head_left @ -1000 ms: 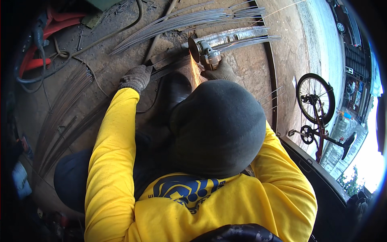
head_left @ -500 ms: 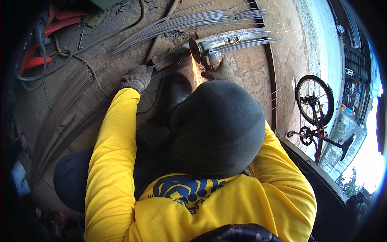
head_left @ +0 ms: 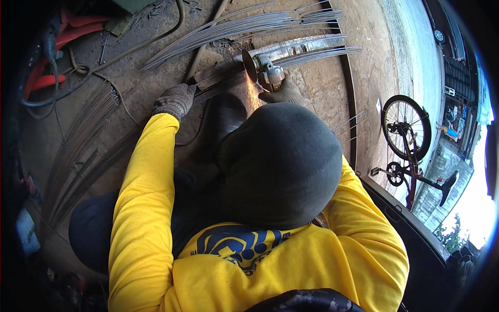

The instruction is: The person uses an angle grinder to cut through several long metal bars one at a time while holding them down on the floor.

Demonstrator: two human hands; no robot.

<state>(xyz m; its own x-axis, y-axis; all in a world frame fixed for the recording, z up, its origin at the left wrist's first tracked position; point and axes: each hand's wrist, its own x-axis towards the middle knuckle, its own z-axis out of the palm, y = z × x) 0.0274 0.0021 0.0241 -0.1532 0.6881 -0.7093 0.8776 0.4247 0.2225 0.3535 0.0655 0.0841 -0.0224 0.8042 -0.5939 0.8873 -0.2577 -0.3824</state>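
Note:
My left hand (head_left: 174, 100), in a grey knit glove, is closed on the near-left end of a dark metal bar (head_left: 215, 74). In my right hand (head_left: 286, 93), also gloved, is an angle grinder (head_left: 270, 78); the fingers show only partly, the rest lying behind the dark rounded head covering (head_left: 280, 164). The grinder's cutting disc (head_left: 249, 65) stands upright against metal. Orange sparks (head_left: 253, 94) spray from it down toward my dark boot (head_left: 228, 112). The exact contact spot is hard to make out.
Thin steel rods (head_left: 234, 27) lie beyond the bar, and darker rods (head_left: 78, 140) lie at the left. A hose (head_left: 140, 48) curls near a red metal stand (head_left: 47, 80). A dark floor rail (head_left: 347, 78) runs along the right, with a bicycle (head_left: 408, 145) past it.
The spark stream looks slightly narrower and duller. The grinder and both hands have shifted only a few pixels, slightly leftward.

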